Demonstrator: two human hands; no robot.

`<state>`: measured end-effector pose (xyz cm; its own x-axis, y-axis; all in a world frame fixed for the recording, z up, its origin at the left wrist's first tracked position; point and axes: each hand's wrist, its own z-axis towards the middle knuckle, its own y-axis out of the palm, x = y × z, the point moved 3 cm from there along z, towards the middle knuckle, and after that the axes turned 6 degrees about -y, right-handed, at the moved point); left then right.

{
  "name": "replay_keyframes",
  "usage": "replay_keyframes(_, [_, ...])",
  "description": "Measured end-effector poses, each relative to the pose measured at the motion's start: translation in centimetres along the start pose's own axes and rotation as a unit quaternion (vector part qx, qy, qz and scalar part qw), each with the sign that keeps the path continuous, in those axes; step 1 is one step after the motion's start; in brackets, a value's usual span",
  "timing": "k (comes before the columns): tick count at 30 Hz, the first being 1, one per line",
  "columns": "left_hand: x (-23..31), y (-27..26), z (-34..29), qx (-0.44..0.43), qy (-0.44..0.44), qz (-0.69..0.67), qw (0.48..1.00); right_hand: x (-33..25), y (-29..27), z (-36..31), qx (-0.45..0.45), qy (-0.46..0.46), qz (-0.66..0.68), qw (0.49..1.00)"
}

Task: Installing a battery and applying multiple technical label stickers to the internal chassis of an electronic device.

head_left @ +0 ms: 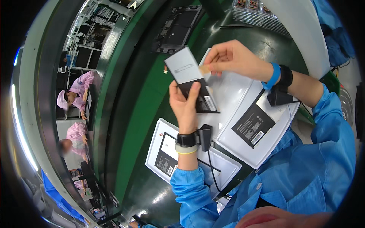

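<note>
by the left hand point(184, 112), thumb pressing the face and fingers hooked behind, a flat pouch battery point(184, 67) is being held tilted, overlapping a white tray point(228, 93) in view; at its right edge a tan tab point(205, 69) is seemingly being pinched by the right hand's point(235, 57) thumb and forefinger. tbh if that's being yanked too hard, tearing could be caused. battery's looking smooth, silver-grey up top, black with a barcode below

The green bench point(142, 190) carries white trays point(235, 108) — plus a stack of clear trays point(260, 21).
</note>
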<state>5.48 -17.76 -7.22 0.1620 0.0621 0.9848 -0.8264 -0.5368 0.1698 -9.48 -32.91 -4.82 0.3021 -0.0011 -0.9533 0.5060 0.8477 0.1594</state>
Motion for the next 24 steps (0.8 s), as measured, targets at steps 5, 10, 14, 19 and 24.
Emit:
replay_keyframes(5, [-0.6, 1.1, -0.4, 0.023, 0.032, 0.08, 0.996, -0.1, 0.4, -0.6, 0.007, 0.051, 0.023, 0.998])
replay_keyframes(10, [0.1, 1.5, -0.3, 0.031, 0.111, 0.173, 0.978, 0.2, 0.4, -0.6, 0.002, 0.018, 0.007, 1.0])
replay_keyframes(14, [1.0, 2.3, -1.0, 0.007, 0.088, 0.218, 0.972, -0.2, 0.7, -0.7, -0.023, -0.016, 0.012, 1.0])
replay_keyframes(19, [0.8, 2.4, -1.1, 0.018, 0.079, 0.145, 0.986, -0.4, 1.3, -0.8, -0.032, -0.017, 0.012, 0.999])
replay_keyframes(24, [1.4, 2.1, -1.0, 0.047, 0.035, -0.076, 0.995, -0.5, 0.0, -0.5, 0.008, 0.018, -0.053, 0.998])
